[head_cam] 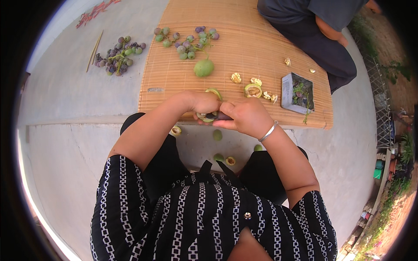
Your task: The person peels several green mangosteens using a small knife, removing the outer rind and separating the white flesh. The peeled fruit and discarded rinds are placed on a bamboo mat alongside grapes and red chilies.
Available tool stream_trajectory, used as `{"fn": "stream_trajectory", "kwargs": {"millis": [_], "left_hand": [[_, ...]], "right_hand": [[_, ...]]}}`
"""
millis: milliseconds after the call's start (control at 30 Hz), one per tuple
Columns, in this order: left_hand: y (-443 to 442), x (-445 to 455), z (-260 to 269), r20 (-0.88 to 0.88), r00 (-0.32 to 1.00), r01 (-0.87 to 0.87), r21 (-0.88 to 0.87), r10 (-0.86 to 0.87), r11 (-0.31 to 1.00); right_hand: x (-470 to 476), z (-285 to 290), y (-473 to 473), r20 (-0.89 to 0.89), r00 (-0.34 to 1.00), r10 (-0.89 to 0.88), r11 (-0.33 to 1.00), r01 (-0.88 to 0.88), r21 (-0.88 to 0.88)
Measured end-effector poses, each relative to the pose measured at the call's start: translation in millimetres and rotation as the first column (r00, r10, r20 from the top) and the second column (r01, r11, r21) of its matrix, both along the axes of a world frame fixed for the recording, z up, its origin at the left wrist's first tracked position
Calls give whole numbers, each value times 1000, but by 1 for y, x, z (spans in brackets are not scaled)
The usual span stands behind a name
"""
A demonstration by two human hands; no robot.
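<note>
My left hand (pixel 205 103) holds a cut green walnut half (pixel 205 118) at the near edge of the bamboo mat (pixel 176 78). Closed around the dark handle (pixel 224 116) of a small tool, my right hand (pixel 246 115) meets it; the tool's tip is at the walnut half and partly hidden. Just beyond my left hand shows another green husk piece (pixel 214 92). Right of it lie an opened walnut half (pixel 253 90) and several pale kernel pieces (pixel 235 78). A whole green fruit (pixel 204 68) rests farther back, below a bunch of grapes (pixel 190 44).
A cut-open carton (pixel 287 94) with grapes and stems stands at the mat's right. Another person (pixel 303 36) sits at the back right. Grapes (pixel 119 57), two sticks (pixel 94 50) and red peppers (pixel 94 13) lie left. Green fruits (pixel 217 134) and husk halves (pixel 230 160) lie below between my legs.
</note>
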State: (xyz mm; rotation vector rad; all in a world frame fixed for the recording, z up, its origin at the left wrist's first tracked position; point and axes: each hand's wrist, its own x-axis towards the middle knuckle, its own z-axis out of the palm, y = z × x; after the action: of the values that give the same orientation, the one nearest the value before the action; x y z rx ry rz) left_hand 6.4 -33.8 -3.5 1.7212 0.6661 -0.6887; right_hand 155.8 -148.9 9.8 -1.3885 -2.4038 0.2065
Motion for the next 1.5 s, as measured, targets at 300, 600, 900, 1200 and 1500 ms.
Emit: {"fn": "stream_trajectory", "kwargs": {"millis": [300, 600, 900, 1200, 1500], "left_hand": [[1, -8, 11, 333, 589, -313, -746, 736, 588], [-1, -6, 11, 284, 752, -518, -303, 595, 800], [-7, -7, 16, 282, 726, -469, -464, 628, 751], [-6, -9, 10, 332, 581, -398, -680, 743, 615], [-8, -8, -10, 347, 767, -449, -310, 539, 838]], "right_hand": [[9, 7, -4, -396, 905, -157, 961, 233, 151], [2, -5, -4, -132, 979, -156, 963, 181, 200], [9, -7, -2, -223, 967, -122, 980, 153, 129], [4, -1, -8, -238, 960, -150, 951, 206, 231], [-10, -9, -10, -72, 985, -158, 966, 169, 193]]}}
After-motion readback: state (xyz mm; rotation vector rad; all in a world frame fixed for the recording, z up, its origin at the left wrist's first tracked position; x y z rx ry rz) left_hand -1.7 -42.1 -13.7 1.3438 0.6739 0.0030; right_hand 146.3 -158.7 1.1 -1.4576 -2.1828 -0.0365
